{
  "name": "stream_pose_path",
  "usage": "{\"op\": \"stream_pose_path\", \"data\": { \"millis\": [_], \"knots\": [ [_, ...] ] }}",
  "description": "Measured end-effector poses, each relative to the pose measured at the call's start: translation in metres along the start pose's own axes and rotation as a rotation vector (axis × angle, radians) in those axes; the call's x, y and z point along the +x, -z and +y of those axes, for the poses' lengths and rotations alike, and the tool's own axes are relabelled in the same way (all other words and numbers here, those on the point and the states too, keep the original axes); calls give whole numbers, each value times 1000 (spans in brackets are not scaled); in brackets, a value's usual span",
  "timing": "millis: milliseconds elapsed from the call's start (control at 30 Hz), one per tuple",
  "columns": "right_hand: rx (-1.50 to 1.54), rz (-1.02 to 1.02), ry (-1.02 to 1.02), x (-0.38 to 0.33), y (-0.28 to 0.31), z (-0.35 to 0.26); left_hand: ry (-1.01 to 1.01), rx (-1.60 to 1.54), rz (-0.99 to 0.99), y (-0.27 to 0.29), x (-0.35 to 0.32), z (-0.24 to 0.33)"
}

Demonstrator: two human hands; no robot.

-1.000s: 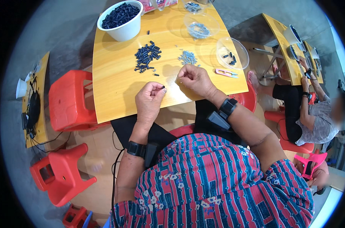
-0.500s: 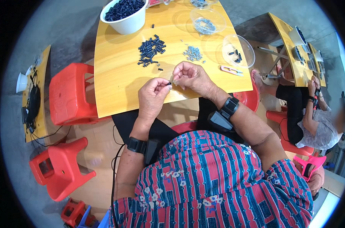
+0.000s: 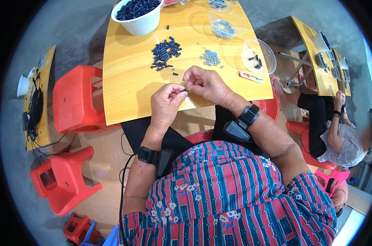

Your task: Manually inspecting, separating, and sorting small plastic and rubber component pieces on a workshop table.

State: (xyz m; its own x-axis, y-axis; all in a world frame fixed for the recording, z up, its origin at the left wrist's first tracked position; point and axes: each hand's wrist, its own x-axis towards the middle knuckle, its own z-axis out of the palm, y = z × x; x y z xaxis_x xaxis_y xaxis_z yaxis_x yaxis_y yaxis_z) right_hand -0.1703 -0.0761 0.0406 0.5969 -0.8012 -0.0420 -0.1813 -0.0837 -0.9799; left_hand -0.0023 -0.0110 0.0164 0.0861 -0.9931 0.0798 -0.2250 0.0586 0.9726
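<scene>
Over the near edge of the table, my left hand (image 3: 165,103) pinches a small black cylindrical piece (image 3: 184,90) between thumb and fingertips. My right hand (image 3: 208,85) meets it from the other side, its thumb and forefinger closed at the end of that piece; whatever sits in the right fingertips is too small to name. Beyond my left hand lies a loose pile of similar black pieces (image 3: 165,52). Farther off from my right hand is a heap of tiny silvery metal parts (image 3: 211,58). Pink-handled thread snips (image 3: 251,77) lie to its right.
A white tub (image 3: 141,25) full of black pieces stands at the back left. Clear round containers hold metal parts and a few black pieces, one lid-like dish (image 3: 271,65) at right. Red stools (image 3: 73,98) flank the table (image 3: 128,82). Another person (image 3: 337,137) sits at a table on the right.
My right fingertips have come closer to the black piece in my left hand, narrowing the gap between my hands. The view has shifted slightly. The person at right has lowered their hands.
</scene>
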Motion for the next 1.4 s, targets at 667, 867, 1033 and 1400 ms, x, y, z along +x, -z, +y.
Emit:
{"op": "stream_pose_path", "data": {
  "millis": [667,867,1033,1400],
  "knots": [
    [180,318,-116,-15,-39,8,122,-327,19,7,3,-10],
    [215,356,-150,-16,-48,10,141,-330,23,7,4,-14],
    [-137,350,18,-19,-50,7,190,-349,13,11,1,-12],
    [-597,355,360,-14,-48,-2,419,-494,-10,13,-2,8]
  ]
}}
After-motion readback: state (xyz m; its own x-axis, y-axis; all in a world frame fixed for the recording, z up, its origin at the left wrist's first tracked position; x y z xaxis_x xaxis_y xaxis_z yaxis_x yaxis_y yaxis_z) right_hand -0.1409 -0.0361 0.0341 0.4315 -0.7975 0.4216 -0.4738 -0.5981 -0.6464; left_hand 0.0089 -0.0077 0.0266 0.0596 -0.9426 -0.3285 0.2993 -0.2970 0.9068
